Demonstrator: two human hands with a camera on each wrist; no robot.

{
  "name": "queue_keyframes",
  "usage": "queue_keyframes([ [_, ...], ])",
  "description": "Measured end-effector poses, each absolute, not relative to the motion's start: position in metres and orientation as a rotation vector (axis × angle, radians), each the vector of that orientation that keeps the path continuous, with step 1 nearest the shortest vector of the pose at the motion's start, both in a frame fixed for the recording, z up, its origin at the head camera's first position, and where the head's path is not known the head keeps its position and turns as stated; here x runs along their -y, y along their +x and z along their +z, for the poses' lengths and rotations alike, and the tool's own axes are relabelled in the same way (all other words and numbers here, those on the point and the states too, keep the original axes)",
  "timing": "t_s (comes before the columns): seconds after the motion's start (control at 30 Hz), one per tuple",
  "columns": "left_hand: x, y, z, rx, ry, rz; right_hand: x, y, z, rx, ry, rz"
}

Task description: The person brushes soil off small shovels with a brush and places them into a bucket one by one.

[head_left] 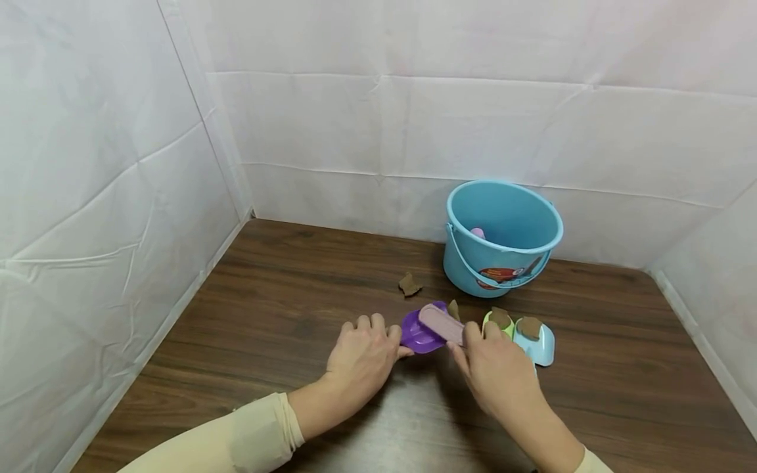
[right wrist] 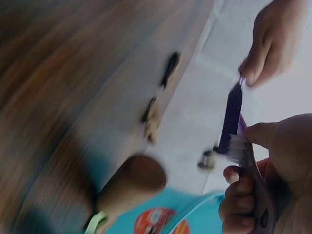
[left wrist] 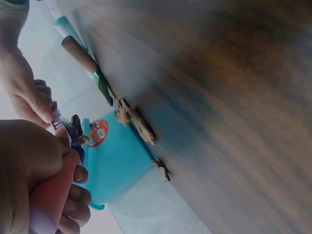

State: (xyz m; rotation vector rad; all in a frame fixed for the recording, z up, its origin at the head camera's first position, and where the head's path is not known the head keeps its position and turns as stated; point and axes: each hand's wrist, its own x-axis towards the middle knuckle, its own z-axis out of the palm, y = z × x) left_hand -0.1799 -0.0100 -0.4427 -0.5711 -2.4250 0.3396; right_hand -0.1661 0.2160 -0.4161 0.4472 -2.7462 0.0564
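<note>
Purple plastic scoop (head_left: 416, 337), above woodgrain tabletop (head_left: 284, 282): probably light, stiff, slick; best held by handle, where left hand (head_left: 362, 353) grips. Right hand (head_left: 499, 369) grips pink bristle brush (head_left: 440, 323) over scoop.

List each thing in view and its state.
Left hand: gripping purple scoop
Right hand: gripping pink brush
Purple scoop: held above table
Pink brush: held, bristles toward purple scoop
Bucket: upright, open, bail lowered, pink item inside
Green item: on table, partly hidden
Light-blue item: on table, partly hidden
Loose brown piece: lying on table
</note>
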Motion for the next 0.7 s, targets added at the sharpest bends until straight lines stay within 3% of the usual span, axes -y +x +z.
queue_keyframes([
  [0.23, 0.016, -0.181, -0.445, 2.420, -0.578, 0.347, -0.243, -0.177, -0.416, 2.727, 0.331, 0.105],
  [0.53, 0.023, -0.185, -0.441, 2.503, -0.586, 0.299, -0.249, -0.174, -0.413, 2.663, 0.404, 0.172],
  [0.7, 0.025, -0.194, -0.434, 2.761, -0.671, -0.043, -0.250, -0.170, -0.407, 2.595, 0.444, 0.179],
])
